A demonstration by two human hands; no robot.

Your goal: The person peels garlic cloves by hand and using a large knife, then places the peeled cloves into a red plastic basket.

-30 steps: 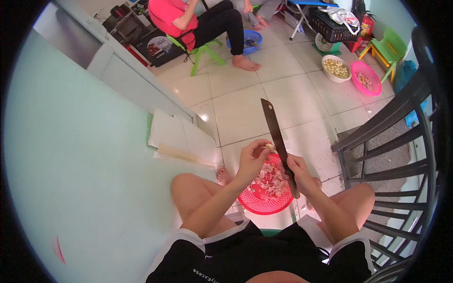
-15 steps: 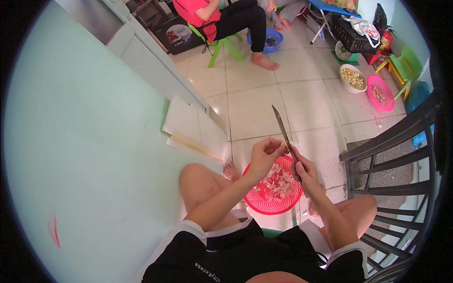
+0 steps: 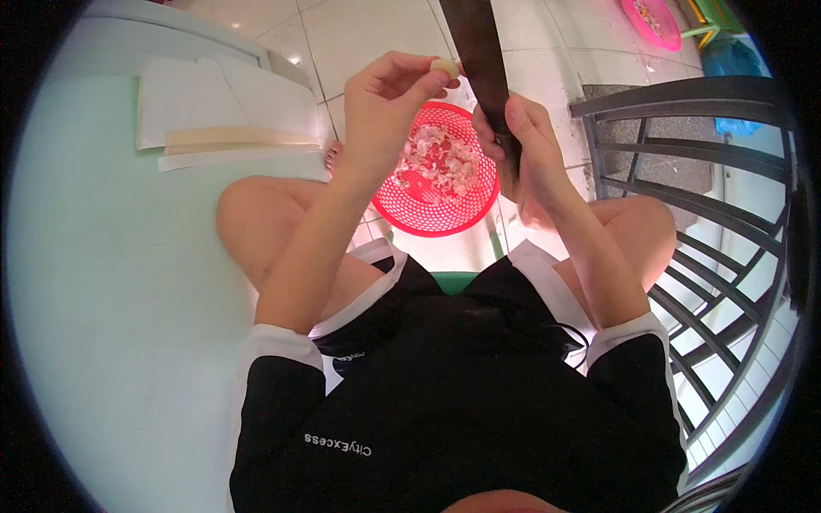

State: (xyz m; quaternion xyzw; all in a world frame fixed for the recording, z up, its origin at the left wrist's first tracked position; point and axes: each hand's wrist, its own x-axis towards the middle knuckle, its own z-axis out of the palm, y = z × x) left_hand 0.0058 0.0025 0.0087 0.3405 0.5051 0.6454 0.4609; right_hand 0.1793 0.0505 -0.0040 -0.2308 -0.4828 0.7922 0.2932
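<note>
Both hands rose nearer the camera. Left hand (image 3: 385, 103) pinched a pale clove (image 3: 444, 67); right hand (image 3: 522, 137) gripped a knife (image 3: 477, 43) just beside it, red basket (image 3: 445, 214) below.

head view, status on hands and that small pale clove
Left hand pinching small pale peeled clove in its fingers. Right hand gripping long dark knife, blade beside clove. Red round plastic basket of peelings below, nothing in between.
</note>
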